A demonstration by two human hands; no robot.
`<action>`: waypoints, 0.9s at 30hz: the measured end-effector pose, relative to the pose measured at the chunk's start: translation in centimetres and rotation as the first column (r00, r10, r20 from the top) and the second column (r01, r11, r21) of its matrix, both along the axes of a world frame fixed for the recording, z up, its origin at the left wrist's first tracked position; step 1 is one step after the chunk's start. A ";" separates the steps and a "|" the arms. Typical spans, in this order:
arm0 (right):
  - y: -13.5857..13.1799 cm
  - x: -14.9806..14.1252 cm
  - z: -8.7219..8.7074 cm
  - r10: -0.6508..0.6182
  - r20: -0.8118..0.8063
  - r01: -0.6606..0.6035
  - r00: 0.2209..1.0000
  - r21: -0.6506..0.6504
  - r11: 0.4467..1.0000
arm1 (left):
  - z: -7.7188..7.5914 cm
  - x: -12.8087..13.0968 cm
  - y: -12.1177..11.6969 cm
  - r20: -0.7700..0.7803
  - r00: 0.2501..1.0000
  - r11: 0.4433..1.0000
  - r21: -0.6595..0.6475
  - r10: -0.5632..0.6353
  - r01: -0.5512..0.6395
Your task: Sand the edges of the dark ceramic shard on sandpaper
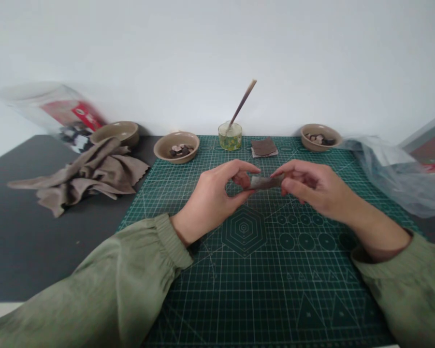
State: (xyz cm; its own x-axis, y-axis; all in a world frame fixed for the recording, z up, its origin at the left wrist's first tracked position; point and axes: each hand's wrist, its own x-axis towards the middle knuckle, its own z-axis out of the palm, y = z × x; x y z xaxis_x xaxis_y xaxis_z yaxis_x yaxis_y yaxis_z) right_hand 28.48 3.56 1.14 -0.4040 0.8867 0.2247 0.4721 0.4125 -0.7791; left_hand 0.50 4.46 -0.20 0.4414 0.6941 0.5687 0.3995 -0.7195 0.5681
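Observation:
Between my two hands, above the green cutting mat, is a small grey-brown piece of leather or cloth, curved along its length. My left hand grips its left end, thumb below and fingers bent above. At the right end, my right hand pinches it between thumb and fingers. Beyond the hands lies a short stack of brown square pieces. Left of that stack stands a yellowish glass cup with a wooden stick leaning in it.
A tan bowl and another bowl hold small dark and light pieces. Crumpled brown leather or cloth lies at left, before a third bowl and a blurred plastic bag. Clear plastic covers the mat's right edge.

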 end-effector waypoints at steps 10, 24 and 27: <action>-0.4 -0.5 0.2 0.022 0.040 -0.042 0.999 0.597 0.801 | 0.5 -0.3 0.2 0.085 0.995 0.951 0.308 -0.054 0.025; -0.5 -0.5 0.2 -0.006 0.027 -0.013 1.000 0.652 0.758 | 0.7 -0.3 0.0 0.088 0.996 0.962 0.273 0.002 -0.026; -0.5 -0.5 0.1 -0.006 0.018 -0.007 1.000 0.652 0.759 | 0.7 -0.3 0.0 0.079 0.997 0.971 0.240 -0.005 -0.014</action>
